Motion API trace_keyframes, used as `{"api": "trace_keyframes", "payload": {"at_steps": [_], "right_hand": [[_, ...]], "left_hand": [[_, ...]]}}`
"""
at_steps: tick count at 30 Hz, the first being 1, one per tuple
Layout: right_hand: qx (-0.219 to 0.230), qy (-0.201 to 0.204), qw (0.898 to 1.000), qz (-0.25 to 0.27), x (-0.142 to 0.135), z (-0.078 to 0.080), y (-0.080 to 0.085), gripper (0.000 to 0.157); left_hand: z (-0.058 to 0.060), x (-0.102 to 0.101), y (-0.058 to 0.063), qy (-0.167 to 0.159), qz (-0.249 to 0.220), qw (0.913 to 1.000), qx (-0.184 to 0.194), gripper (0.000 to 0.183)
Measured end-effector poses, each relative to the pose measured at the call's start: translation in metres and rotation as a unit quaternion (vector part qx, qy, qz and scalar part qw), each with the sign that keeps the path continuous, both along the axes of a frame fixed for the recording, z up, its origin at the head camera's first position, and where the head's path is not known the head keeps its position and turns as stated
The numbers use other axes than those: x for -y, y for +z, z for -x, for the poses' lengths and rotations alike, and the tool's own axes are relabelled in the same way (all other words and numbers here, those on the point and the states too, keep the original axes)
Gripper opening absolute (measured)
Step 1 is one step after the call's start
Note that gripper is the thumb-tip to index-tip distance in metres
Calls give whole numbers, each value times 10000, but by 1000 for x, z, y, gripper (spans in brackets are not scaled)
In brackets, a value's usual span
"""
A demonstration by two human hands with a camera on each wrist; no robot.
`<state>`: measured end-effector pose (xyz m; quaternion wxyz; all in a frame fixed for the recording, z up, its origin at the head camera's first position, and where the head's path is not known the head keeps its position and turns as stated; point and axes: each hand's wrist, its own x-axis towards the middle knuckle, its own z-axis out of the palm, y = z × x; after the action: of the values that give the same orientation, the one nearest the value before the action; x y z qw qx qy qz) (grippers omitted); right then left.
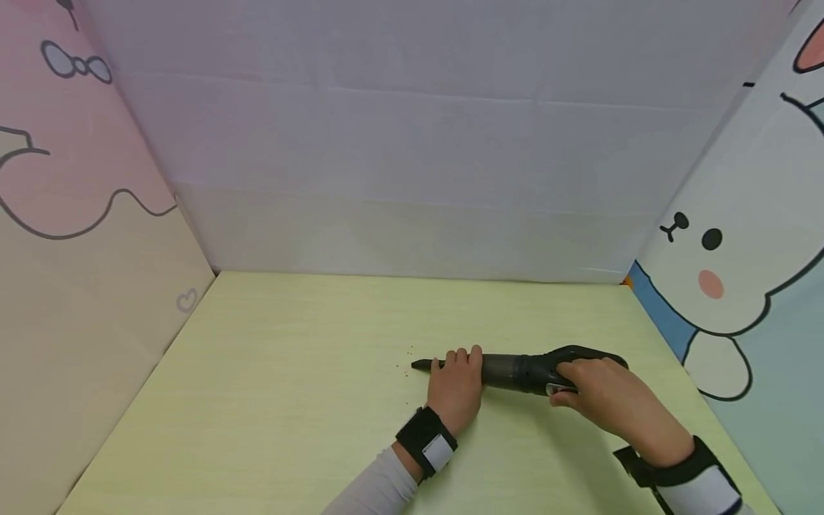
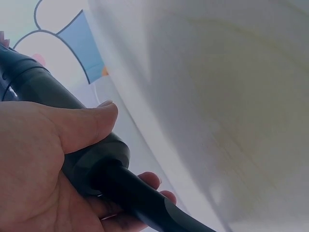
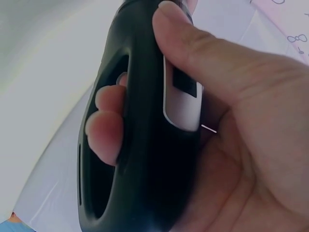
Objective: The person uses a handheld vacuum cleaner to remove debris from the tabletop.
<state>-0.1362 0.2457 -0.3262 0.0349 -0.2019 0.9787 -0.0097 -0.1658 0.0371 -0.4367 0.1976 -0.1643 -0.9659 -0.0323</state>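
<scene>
A black handheld vacuum cleaner [image 1: 505, 370] lies level across the head view, its narrow nozzle [image 1: 421, 365] pointing left. Near the nozzle's tip are several tiny brown crumbs [image 1: 406, 373]. My left hand [image 1: 455, 393] grips the front end of the vacuum, where the nozzle joins the body; in the left wrist view its thumb lies over the body and fingertips show beyond the nozzle [image 2: 137, 193]. My right hand [image 1: 611, 400] holds the looped handle [image 3: 145, 159], with fingers through the opening and the thumb along the top near a silvery panel [image 3: 182, 101].
The pale yellow tabletop [image 1: 257, 386] runs under both hands. A plain white panel [image 1: 412, 143] stands at the back. Panels with cartoon drawings rise along the left side [image 1: 84, 322] and the right side [image 1: 772, 286].
</scene>
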Motion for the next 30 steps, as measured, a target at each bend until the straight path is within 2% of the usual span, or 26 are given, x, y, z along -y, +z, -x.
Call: {"api": "trace_keyframes", "payload": {"at_steps": [7, 14, 17, 30], "right_hand": [[-74, 31, 10000, -15, 1, 1, -1, 26], [-140, 46, 9999, 31, 2, 3, -2, 26], [-97, 1, 9999, 29, 3, 3, -2, 27], [-148, -91, 9998, 53, 7, 4, -2, 28]], "left_hand": [[3, 0, -2, 23, -6, 9999, 104, 44], [6, 2, -4, -14, -107, 9999, 14, 43], [7, 2, -2, -20, -89, 9999, 147, 43], [10, 6, 1, -72, -129, 9994, 319, 47]]}}
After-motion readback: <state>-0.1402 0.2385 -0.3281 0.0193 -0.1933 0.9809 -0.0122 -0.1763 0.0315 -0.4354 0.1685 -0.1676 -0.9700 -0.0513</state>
